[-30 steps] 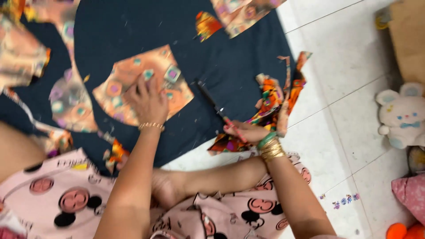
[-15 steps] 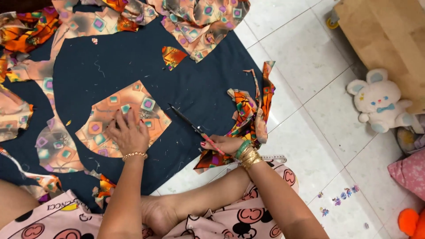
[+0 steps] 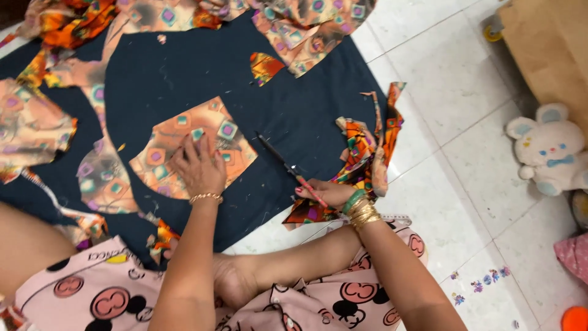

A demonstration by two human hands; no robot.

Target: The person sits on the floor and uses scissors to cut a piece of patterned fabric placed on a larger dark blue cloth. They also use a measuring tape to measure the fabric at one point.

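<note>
White-tiled floor (image 3: 453, 92) fills the right half of the head view, and a large dark navy cloth (image 3: 202, 73) lies spread over its left half, flecked with thread and lint. Peach and orange patterned fabric with small teal and purple squares (image 3: 294, 18) lies bunched along the far edge of the navy cloth, with more of it trailing down the left side. A brown cardboard box (image 3: 545, 55) stands at the upper right corner, and a white plush rabbit toy with a blue bow (image 3: 548, 153) sits on the tiles just below it. The seated person's pink trousers printed with black and pink circles (image 3: 104, 294) cover the bottom of the frame. Near the middle of the navy cloth lies a cut peach patterned fabric panel (image 3: 214, 138); the left hand (image 3: 197, 168), with a gold bracelet at the wrist, lies flat on it, fingers spread, pressing it down. A crumpled strip of orange printed scraps (image 3: 367, 147) rests at the cloth's right edge. The right hand (image 3: 324, 193), with green and gold bangles at the wrist, is closed around the pink handles of slim dark-bladed scissors (image 3: 282, 160), whose blades lie on the navy cloth pointing away from the person, just right of the panel.
</note>
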